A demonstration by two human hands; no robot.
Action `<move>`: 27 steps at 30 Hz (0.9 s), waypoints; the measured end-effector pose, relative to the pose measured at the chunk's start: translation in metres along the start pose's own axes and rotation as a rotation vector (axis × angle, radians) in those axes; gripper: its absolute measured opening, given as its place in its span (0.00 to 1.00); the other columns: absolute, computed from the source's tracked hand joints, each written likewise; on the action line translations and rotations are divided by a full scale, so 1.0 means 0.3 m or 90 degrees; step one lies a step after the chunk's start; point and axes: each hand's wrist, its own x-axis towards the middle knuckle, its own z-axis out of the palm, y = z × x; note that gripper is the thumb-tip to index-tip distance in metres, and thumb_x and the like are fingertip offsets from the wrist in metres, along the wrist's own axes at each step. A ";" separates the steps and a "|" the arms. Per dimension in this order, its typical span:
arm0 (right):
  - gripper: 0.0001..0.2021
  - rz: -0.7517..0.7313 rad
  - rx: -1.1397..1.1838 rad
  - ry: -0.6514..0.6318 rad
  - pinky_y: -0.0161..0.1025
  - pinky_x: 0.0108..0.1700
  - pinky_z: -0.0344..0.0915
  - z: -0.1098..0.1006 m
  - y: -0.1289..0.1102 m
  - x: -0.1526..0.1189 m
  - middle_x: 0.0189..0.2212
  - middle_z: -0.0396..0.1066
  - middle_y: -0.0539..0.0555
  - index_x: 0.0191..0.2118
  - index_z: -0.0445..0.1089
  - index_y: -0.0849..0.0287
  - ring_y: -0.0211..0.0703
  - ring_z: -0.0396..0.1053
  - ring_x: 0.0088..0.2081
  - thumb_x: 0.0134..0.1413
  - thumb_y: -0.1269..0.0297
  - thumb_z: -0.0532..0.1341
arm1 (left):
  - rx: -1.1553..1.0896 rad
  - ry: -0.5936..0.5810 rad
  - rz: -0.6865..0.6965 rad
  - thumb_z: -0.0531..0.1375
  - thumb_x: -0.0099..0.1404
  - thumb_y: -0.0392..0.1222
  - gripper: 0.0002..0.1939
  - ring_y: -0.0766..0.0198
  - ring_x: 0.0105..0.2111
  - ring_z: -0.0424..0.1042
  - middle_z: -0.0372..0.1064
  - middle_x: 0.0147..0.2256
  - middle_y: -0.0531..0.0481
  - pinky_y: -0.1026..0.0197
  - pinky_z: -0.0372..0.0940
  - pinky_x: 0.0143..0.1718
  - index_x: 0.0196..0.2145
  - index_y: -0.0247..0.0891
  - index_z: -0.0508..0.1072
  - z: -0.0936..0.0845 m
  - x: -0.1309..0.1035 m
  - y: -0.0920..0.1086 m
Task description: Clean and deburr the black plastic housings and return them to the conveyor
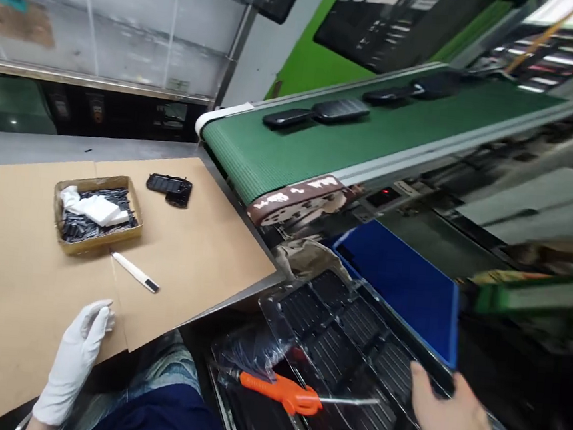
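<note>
My left hand (73,357), in a white glove, rests by the front edge of the brown-topped table (204,234), thumb and fingers curled close together; anything between them is too small to tell. My bare right hand (454,417) is at the lower right, thumb and fingers closed on the edge of a black compartment tray (357,321). An orange air gun (281,392) with a metal nozzle lies over the tray's near side. A white pen-like tool (135,272) lies on the table beyond my left hand.
A yellowish box (96,245) holds small black pieces and white cloth. Black parts (171,188) lie beside it. Black casings (340,110) sit on the green conveyor belt (252,152). A blue bin (405,285) stands behind the tray, right of the conveyor's end.
</note>
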 end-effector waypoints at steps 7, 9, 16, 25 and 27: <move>0.21 -0.725 0.256 -0.269 0.54 0.58 0.60 0.019 -0.764 -0.270 0.51 0.69 0.55 0.56 0.59 0.49 0.52 0.64 0.55 0.58 0.51 0.52 | 0.009 -0.033 0.090 0.56 0.59 0.56 0.20 0.61 0.29 0.73 0.72 0.29 0.49 0.57 0.71 0.35 0.39 0.36 0.71 0.005 -0.003 -0.007; 0.22 -0.852 0.178 -0.305 0.49 0.59 0.57 0.126 -0.976 -0.332 0.52 0.68 0.57 0.57 0.59 0.56 0.49 0.63 0.55 0.58 0.56 0.53 | -0.006 -0.038 0.087 0.55 0.60 0.54 0.19 0.61 0.29 0.72 0.72 0.30 0.48 0.57 0.71 0.35 0.38 0.36 0.71 0.011 -0.003 -0.005; 0.16 -0.816 0.090 -0.261 0.52 0.58 0.52 0.521 -1.518 -0.418 0.51 0.66 0.61 0.50 0.65 0.64 0.51 0.62 0.54 0.59 0.63 0.56 | -0.023 -0.055 0.098 0.52 0.63 0.53 0.20 0.63 0.27 0.69 0.70 0.30 0.47 0.59 0.68 0.33 0.40 0.34 0.71 0.031 0.006 -0.034; 0.07 -0.709 0.280 -0.323 0.55 0.57 0.51 0.585 -1.643 -0.442 0.44 0.68 0.59 0.36 0.68 0.63 0.51 0.61 0.52 0.54 0.64 0.60 | -0.069 -0.098 0.094 0.50 0.66 0.53 0.18 0.67 0.28 0.67 0.68 0.31 0.49 0.63 0.65 0.33 0.41 0.36 0.70 0.035 0.012 -0.035; 0.05 -0.675 0.355 -0.359 0.54 0.56 0.53 0.557 -1.676 -0.447 0.41 0.70 0.61 0.33 0.68 0.62 0.52 0.63 0.49 0.52 0.65 0.60 | -0.079 -0.109 0.093 0.50 0.66 0.52 0.18 0.67 0.29 0.67 0.68 0.31 0.49 0.63 0.65 0.33 0.41 0.36 0.70 0.034 0.010 -0.023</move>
